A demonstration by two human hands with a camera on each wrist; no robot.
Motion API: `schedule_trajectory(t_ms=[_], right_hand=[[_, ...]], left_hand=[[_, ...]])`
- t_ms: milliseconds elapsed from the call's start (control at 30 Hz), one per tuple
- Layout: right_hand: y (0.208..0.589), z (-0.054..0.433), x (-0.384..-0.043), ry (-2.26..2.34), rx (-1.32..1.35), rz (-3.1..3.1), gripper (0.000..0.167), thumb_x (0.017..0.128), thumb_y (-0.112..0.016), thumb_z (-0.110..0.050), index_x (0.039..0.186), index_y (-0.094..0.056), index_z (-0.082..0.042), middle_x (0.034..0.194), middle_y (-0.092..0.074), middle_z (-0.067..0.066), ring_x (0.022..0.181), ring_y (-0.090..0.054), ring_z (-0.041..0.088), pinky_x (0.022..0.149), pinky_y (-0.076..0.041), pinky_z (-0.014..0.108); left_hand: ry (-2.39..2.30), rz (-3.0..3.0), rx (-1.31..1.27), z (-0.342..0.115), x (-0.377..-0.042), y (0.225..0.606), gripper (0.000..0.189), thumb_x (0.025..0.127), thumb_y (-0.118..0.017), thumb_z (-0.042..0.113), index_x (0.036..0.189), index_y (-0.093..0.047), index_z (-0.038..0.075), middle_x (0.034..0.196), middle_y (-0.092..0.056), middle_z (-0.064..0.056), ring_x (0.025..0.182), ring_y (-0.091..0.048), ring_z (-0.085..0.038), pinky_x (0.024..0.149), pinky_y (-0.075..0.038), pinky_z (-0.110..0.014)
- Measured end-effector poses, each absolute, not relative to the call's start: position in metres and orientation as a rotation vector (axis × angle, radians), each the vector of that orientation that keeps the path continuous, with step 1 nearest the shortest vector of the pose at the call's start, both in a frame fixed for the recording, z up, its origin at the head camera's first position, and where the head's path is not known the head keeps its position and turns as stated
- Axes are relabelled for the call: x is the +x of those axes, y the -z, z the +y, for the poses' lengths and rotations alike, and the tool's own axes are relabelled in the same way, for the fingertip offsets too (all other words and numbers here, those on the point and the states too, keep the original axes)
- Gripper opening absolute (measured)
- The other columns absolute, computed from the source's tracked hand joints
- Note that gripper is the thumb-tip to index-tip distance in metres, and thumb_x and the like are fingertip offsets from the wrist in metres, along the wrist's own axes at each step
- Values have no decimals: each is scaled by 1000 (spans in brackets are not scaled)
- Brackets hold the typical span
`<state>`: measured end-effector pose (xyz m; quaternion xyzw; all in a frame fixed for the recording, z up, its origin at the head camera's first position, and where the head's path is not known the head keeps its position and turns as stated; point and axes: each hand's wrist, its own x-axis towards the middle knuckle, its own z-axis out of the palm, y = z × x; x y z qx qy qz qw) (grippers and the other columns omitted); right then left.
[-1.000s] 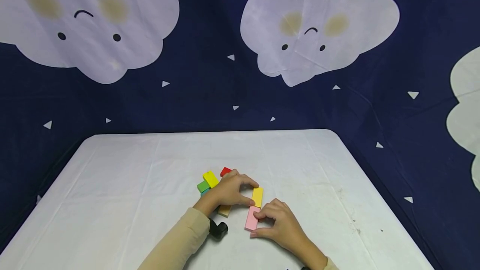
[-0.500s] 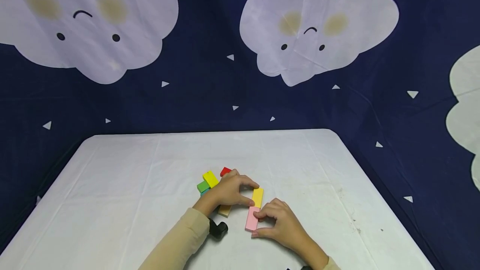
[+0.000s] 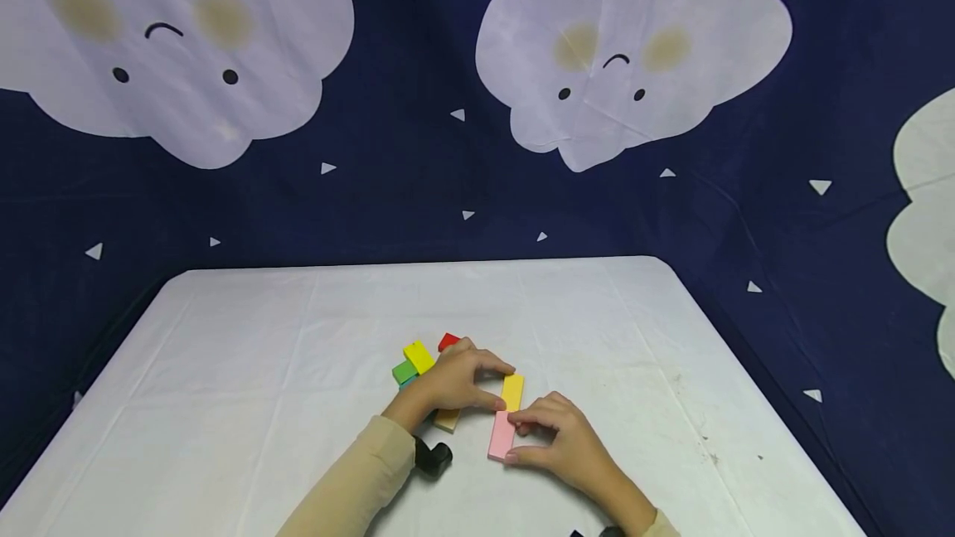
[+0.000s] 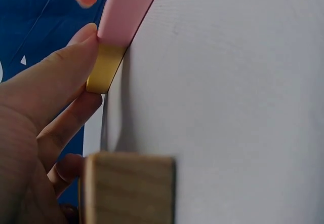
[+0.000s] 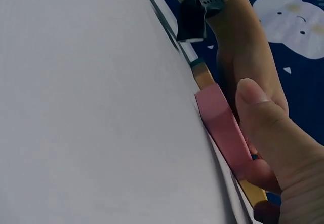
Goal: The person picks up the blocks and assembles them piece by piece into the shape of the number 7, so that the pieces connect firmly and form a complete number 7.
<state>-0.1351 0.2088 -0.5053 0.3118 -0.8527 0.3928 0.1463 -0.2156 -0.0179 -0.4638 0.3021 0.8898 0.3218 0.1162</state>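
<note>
On the white table, a yellow block (image 3: 512,393) and a pink block (image 3: 501,436) lie end to end in one line, touching. My left hand (image 3: 455,377) pinches the yellow one, forefinger at its far end and thumb by the joint; the left wrist view shows this thumb (image 4: 83,49) against the seam. Beside the pink block is my right hand (image 3: 563,442). Its forefinger touches the right side near the joint, while in the right wrist view the thumb (image 5: 253,95) stands off the pink surface.
Left of my left hand lie a bright yellow block (image 3: 419,356), a green block (image 3: 404,371), a partly hidden blue block (image 3: 407,382) and a red block (image 3: 448,341). A wooden block (image 3: 447,419) sits under the left wrist. A black wrist device (image 3: 433,458) juts from the left sleeve.
My right hand has shifted slightly right and away, its thumb moving from the pink block's near end to its right corner. The left hand and both blocks look almost unmoved.
</note>
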Motion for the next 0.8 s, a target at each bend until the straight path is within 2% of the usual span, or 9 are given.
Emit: schedule_trajectory(t_ms=[300,533,800], right_hand=[[503,209,-135,-967,694,-2558,63,65,-85,-50,115,-74,-14,86,-62,-19,88,-46,-1,82,-38,27],[501,209,-133,-954,633,-2616,65,65,-83,-56,115,-75,-16,84,-60,-21,86,-43,-4,81,-35,28],[504,207,-134,-905,649,-2576,65,63,-85,-54,115,-74,-16,86,-61,-22,86,-45,-4,80,-37,28]], left_hand=[[-941,2587,886,-22,-217,466,57,76,-85,43,129,-67,30,130,-64,16,100,-43,-6,91,-37,-30],[-934,2598,884,-21,-216,463,56,75,-85,44,127,-68,30,130,-65,15,100,-43,-7,92,-36,-31],[-941,2595,875,-20,-213,460,55,75,-85,41,126,-69,28,129,-66,14,100,-44,-7,92,-37,-31]])
